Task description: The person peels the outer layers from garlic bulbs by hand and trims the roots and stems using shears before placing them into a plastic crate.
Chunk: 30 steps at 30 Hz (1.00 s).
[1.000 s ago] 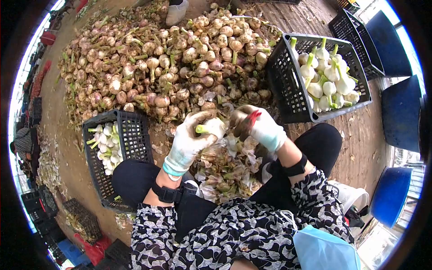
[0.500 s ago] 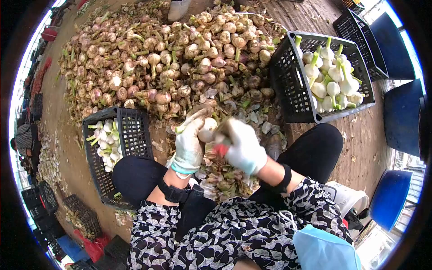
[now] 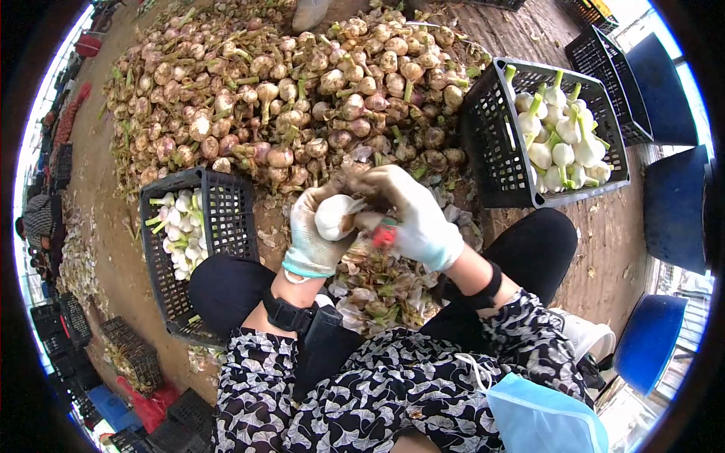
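Observation:
My left hand (image 3: 310, 240), in a pale work glove with soiled fingers, is wrapped round a peeled white garlic bulb (image 3: 333, 217). Close against the bulb's right side is my right hand (image 3: 421, 226), gloved too and closed on a small red-handled tool (image 3: 384, 235). The tool's working end is hidden or blurred, so its kind does not show. Beyond both hands lies a large heap of unpeeled garlic (image 3: 302, 90) with dry brown skins and cut stems. Loose garlic skins (image 3: 385, 283) cover the ground below my hands, between my legs.
A black crate (image 3: 232, 215) of white garlic stands by my left knee. On the right, a larger black crate (image 3: 498, 143) holds cleaned bulbs with green stems. Blue tubs (image 3: 653, 340) line the right side. Another person (image 3: 39, 223) sits far left.
The bulb has turned and shifted slightly left in my left hand. My right hand has moved up, its fingers now reaching over beside the bulb.

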Motion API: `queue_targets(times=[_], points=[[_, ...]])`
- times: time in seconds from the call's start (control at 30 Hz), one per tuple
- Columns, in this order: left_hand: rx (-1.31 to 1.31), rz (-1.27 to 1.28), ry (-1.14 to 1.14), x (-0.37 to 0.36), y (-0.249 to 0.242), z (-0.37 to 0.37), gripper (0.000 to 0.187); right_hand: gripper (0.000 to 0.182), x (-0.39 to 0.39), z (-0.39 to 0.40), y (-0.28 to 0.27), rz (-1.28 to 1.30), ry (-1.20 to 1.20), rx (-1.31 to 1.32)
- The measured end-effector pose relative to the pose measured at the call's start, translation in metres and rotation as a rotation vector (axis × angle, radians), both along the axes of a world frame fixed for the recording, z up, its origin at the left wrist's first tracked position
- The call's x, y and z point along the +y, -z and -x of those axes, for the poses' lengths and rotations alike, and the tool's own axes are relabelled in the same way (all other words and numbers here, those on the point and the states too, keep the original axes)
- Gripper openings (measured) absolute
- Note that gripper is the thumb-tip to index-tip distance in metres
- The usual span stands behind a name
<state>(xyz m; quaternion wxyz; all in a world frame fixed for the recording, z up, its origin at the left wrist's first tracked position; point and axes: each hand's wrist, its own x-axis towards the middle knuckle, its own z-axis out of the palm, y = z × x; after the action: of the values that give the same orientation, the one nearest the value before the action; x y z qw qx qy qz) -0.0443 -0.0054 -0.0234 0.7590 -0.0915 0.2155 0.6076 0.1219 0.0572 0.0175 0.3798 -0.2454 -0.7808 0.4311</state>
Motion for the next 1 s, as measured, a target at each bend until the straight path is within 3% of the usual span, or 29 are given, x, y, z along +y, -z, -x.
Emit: queue_targets(times=[0.07,0.13,0.17,0.2,0.27,0.33,0.4,0.47,0.53,0.57,0.6,0.67,0.7,0.73,0.77,0.8,0.87,0.93,1.0], points=[[0.104,0.158,-0.046,0.001,-0.021,-0.014,0.027,0.036,-0.007,0.005,0.01,-0.035,0.008,0.017],[0.163,0.125,-0.143,-0.004,-0.006,-0.007,0.028,0.026,-0.03,0.002,0.007,-0.009,-0.031,-0.214],[0.223,0.089,-0.237,-0.003,0.002,-0.002,0.028,0.023,-0.048,0.0,0.006,-0.01,-0.237,-0.219],[-0.037,-0.015,-0.241,0.005,0.011,0.005,0.029,0.02,-0.061,-0.002,0.006,-0.007,-0.44,-0.225],[-0.011,0.16,-0.344,0.011,-0.006,0.007,0.029,0.011,-0.042,-0.011,0.037,0.179,-0.219,-0.357],[0.038,0.18,-0.354,0.01,-0.013,0.005,0.03,0.017,-0.015,-0.028,0.036,0.16,-0.084,-0.809],[0.197,0.227,-0.381,0.006,-0.008,-0.001,0.032,0.035,-0.017,-0.029,0.034,0.112,-0.024,-0.53],[0.295,0.189,-0.24,0.007,-0.003,-0.008,0.033,0.05,-0.026,-0.015,0.049,0.331,0.015,-0.145],[0.501,-0.023,-0.095,0.005,-0.003,-0.026,0.028,0.062,-0.026,0.003,0.063,0.583,-0.01,0.137],[0.735,-0.017,-0.166,0.006,0.004,-0.037,0.031,0.057,-0.021,0.004,0.051,0.782,-0.111,0.318],[0.9,-0.014,-0.26,0.009,0.009,-0.038,0.037,0.049,-0.011,-0.008,0.035,0.679,-0.015,-0.105],[1.031,-0.218,-0.221,0.0,0.001,-0.024,0.044,0.041,0.015,-0.033,0.048,0.753,0.207,0.329],[0.994,-0.097,-0.202,0.002,-0.016,-0.023,0.047,0.048,0.038,-0.052,0.056,1.127,0.086,0.987],[0.954,0.024,-0.184,0.005,-0.033,-0.022,0.05,0.055,0.059,-0.068,0.06,0.85,-0.196,1.041],[0.903,0.04,-0.232,0.007,-0.04,-0.021,0.046,0.052,0.062,-0.069,0.016,0.926,-0.121,1.194],[0.851,0.056,-0.28,0.007,-0.042,-0.02,0.043,0.045,0.071,-0.069,0.034,0.81,-0.122,1.131],[0.812,0.119,-0.25,0.009,-0.029,-0.01,0.039,0.042,0.078,-0.055,0.054,0.917,0.304,0.409],[0.772,0.179,-0.223,0.01,-0.022,-0.003,0.037,0.045,0.094,-0.046,0.097,0.767,0.468,-0.565],[0.711,0.142,-0.22,0.007,-0.018,0.002,0.029,0.049,0.091,-0.039,0.146,0.592,0.521,-1.096]])
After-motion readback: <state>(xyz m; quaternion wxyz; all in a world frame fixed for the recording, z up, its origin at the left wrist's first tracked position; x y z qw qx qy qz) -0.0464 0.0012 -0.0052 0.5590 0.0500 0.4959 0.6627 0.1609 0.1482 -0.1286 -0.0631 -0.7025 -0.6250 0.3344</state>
